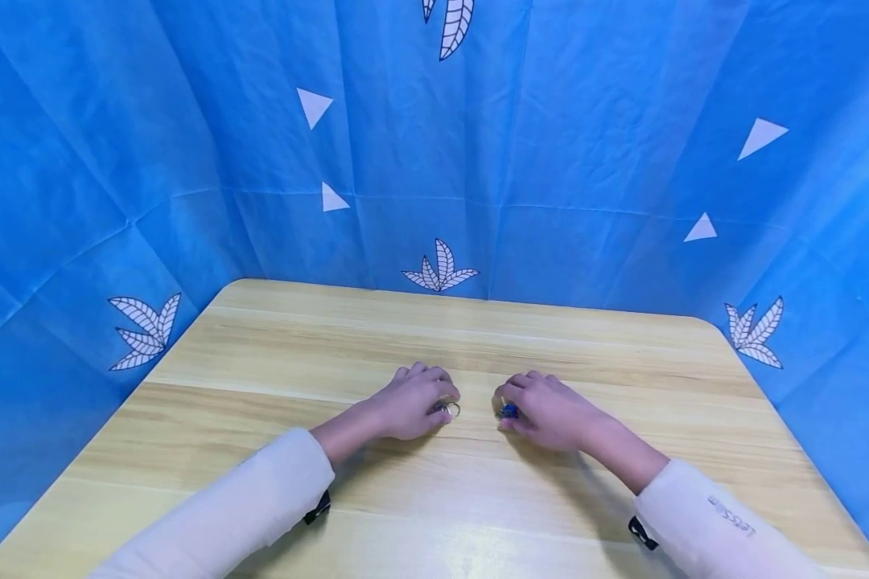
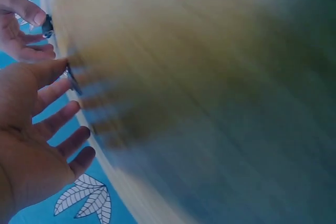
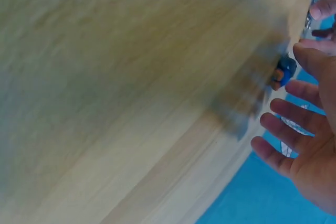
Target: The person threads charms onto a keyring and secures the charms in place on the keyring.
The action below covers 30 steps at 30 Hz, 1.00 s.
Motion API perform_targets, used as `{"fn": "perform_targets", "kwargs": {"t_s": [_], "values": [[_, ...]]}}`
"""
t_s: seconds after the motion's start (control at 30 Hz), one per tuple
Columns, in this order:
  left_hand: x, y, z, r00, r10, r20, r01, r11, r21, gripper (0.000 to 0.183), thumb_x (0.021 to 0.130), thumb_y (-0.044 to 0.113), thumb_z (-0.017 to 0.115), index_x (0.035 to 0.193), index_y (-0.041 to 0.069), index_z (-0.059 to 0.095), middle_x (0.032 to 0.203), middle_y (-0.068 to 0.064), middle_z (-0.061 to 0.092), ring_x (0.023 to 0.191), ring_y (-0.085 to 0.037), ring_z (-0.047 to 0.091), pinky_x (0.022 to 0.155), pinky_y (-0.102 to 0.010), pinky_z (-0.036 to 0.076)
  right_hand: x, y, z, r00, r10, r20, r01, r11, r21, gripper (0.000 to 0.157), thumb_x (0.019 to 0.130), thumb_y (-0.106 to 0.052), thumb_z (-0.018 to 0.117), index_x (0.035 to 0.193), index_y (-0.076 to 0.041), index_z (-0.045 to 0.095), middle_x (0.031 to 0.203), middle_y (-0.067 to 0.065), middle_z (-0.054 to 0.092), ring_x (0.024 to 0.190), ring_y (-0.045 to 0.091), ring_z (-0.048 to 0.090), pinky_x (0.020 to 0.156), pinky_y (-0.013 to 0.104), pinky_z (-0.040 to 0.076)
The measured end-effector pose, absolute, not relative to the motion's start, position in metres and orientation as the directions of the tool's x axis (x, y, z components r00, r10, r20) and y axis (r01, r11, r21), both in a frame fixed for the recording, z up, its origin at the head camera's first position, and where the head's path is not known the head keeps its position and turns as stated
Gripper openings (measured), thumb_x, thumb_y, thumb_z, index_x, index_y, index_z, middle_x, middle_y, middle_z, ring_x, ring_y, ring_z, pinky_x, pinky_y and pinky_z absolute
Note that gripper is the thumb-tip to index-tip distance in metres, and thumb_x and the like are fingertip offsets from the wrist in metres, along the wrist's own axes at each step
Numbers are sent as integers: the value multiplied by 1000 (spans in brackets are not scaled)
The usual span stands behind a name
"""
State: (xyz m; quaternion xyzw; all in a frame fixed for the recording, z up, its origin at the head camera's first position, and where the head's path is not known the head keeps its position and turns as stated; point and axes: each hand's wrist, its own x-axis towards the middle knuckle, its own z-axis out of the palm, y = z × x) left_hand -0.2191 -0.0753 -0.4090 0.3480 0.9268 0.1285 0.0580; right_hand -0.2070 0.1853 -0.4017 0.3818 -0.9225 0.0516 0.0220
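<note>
My left hand (image 1: pixel 413 400) is low over the table, left of the middle. Its thumb and index finger pinch a metal key ring (image 1: pixel 452 409); in the left wrist view a thin dark piece (image 2: pixel 74 80) shows at those fingertips, the other fingers spread. Facing it across a short gap, my right hand (image 1: pixel 550 408) has a small blue trinket (image 1: pixel 508 411) between thumb and index finger. The right wrist view shows this trinket (image 3: pixel 286 69) as dark blue with an orange-brown part. Its exact kind is too small to tell. The two things are apart.
Both hands work above a light wooden table (image 1: pixel 319 338) with rounded far corners. A blue curtain (image 1: pixel 420 145) with white leaves and triangles hangs behind it and along both sides. Dark straps (image 1: pixel 319 508) show beneath the white sleeves (image 1: pixel 261 498).
</note>
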Motion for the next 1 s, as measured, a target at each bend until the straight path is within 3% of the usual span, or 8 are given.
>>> {"fn": "perform_targets", "kwargs": {"t_s": [0.1, 0.27, 0.8, 1.0], "values": [[-221, -76, -411, -755, 656, 7, 628, 719, 298, 29, 92, 34, 61, 119, 24, 63, 126, 3, 52, 114, -20, 43, 91, -43, 35, -208, 183, -403, -694, -716, 78, -720, 690, -66, 17, 89, -34, 65, 99, -20, 62, 97, -5, 57, 90, 18, 53, 75, 41, 46], [-223, -73, -412, -753, 658, 14, 627, 711, 318, 27, 91, 33, 62, 117, 26, 63, 126, 4, 51, 112, -20, 42, 89, -41, 34, -208, 183, -404, -676, -732, 87, -736, 676, -29, 9, 89, -30, 65, 91, -24, 59, 94, -8, 55, 90, 17, 53, 73, 38, 45], [-228, -70, -412, -772, 633, -56, 573, 731, 371, 15, 88, 32, 67, 101, 28, 60, 129, 3, 48, 110, -22, 37, 89, -41, 31, -211, 180, -409, -665, -737, 122, -747, 660, -83, 15, 86, -11, 65, 82, -21, 54, 92, -6, 53, 85, 17, 48, 69, 35, 42], [-230, -69, -407, -772, 621, -137, 540, 754, 375, 15, 88, 31, 67, 98, 26, 57, 136, -1, 40, 113, -24, 32, 90, -41, 29, -216, 182, -411, -660, -738, 141, -751, 656, -83, 17, 86, -7, 63, 81, -21, 54, 89, -7, 51, 83, 15, 45, 67, 31, 40]]}}
